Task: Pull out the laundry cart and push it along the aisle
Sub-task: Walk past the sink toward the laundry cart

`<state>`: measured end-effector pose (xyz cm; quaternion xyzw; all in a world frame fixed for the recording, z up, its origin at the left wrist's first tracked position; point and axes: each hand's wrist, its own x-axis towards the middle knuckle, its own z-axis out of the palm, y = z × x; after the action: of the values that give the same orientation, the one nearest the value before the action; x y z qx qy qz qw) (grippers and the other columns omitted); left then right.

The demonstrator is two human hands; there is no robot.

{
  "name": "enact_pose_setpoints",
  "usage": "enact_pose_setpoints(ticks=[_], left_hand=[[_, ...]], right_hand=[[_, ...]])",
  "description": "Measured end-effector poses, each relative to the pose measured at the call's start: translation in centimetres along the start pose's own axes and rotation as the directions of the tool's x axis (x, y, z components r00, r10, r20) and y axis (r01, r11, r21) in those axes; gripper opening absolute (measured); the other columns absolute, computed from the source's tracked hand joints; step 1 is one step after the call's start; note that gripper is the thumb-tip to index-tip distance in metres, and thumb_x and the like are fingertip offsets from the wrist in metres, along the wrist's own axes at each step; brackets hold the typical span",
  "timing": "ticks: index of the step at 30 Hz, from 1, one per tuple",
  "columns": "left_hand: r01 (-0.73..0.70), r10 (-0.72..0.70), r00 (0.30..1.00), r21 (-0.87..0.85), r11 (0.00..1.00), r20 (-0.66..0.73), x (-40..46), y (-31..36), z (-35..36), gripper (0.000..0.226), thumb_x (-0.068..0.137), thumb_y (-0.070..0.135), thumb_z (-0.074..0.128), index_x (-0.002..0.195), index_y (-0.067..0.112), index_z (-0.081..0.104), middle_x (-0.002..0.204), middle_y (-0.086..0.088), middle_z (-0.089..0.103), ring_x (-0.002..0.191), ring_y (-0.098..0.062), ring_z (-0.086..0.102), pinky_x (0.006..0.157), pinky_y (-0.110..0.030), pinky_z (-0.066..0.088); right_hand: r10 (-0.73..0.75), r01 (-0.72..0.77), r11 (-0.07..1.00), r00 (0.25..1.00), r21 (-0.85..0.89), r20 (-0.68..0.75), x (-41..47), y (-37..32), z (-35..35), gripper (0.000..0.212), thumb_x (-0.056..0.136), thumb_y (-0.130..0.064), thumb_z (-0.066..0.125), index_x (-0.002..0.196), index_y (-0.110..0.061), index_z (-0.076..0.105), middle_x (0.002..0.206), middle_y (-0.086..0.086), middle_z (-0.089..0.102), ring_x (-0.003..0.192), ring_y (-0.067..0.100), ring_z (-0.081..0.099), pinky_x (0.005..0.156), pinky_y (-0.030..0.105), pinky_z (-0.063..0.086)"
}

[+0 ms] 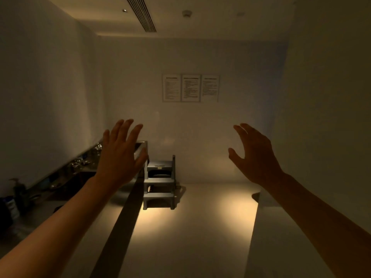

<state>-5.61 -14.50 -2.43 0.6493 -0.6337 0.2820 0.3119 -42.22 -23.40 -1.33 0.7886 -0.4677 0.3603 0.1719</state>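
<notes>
Both bare forearms reach forward, left hand [120, 155] and right hand [255, 155] spread, gripping nothing; room dim.

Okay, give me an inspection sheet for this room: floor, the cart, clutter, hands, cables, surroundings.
Surface: floor bare, lit by a warm patch.
Job's things: laundry cart, nothing seen.
Clutter: step stool by the far wall; pump bottle and shiny items on the counter at left.
Grippers: left hand and right hand raised, open, empty.
Cables: nothing seen.
Surroundings: dim room; three notices on the far wall; ceiling vent.
</notes>
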Motion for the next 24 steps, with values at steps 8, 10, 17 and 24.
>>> enact_pose_setpoints(ticks=[8, 10, 17, 24], left_hand=[[-0.032, 0.032, 0.999, -0.035, 0.999, 0.013, 1.0, 2.6, 2.6, 0.074, 0.092, 0.059, 0.037, 0.157, 0.024, 0.03, 0.167, -0.009, 0.022, 0.157, -0.033, 0.015, 0.123, -0.064, 0.02], [-0.037, 0.038, 0.999, -0.056, 0.998, 0.008, 1.4, 3.4, 3.2, 0.074, 0.092, 0.059, 0.036, 0.157, 0.024, 0.03, 0.167, -0.009, 0.023, 0.157, -0.033, 0.015, 0.123, -0.064, 0.019], [-0.034, 0.035, 0.999, -0.078, 0.996, 0.011, 2.5, 6.6, 5.3, 0.075, 0.091, 0.059, 0.035, 0.157, 0.024, 0.031, 0.167, -0.01, 0.023, 0.156, -0.033, 0.016, 0.123, -0.064, 0.019], [-0.026, 0.028, 0.999, -0.075, 0.997, 0.03, 4.4, 10.5, 7.8, 0.077, 0.09, 0.059, 0.035, 0.157, 0.023, 0.029, 0.168, -0.01, 0.022, 0.156, -0.034, 0.015, 0.122, -0.065, 0.024]], right_hand=[[0.036, -0.036, 0.997, 0.999, -0.067, -0.007, -1.2, 2.9, -1.5, 0.071, 0.095, -0.052, 0.049, 0.154, -0.019, 0.03, 0.16, 0.007, 0.034, 0.147, 0.026, 0.036, 0.118, 0.052, 0.033], [0.047, -0.047, 0.996, 0.999, -0.072, -0.008, -1.4, 3.7, -1.7, 0.071, 0.095, -0.052, 0.05, 0.154, -0.019, 0.03, 0.161, 0.007, 0.033, 0.147, 0.026, 0.035, 0.118, 0.052, 0.033], [0.058, -0.059, 0.994, 0.998, -0.096, -0.006, -1.6, 7.6, -1.7, 0.07, 0.095, -0.051, 0.051, 0.154, -0.02, 0.031, 0.161, 0.006, 0.033, 0.148, 0.026, 0.034, 0.118, 0.052, 0.032], [0.035, -0.036, 0.997, 0.999, -0.071, -0.02, -0.8, 12.5, -0.5, 0.067, 0.095, -0.049, 0.053, 0.153, -0.019, 0.035, 0.159, 0.005, 0.037, 0.147, 0.025, 0.036, 0.117, 0.054, 0.033]])
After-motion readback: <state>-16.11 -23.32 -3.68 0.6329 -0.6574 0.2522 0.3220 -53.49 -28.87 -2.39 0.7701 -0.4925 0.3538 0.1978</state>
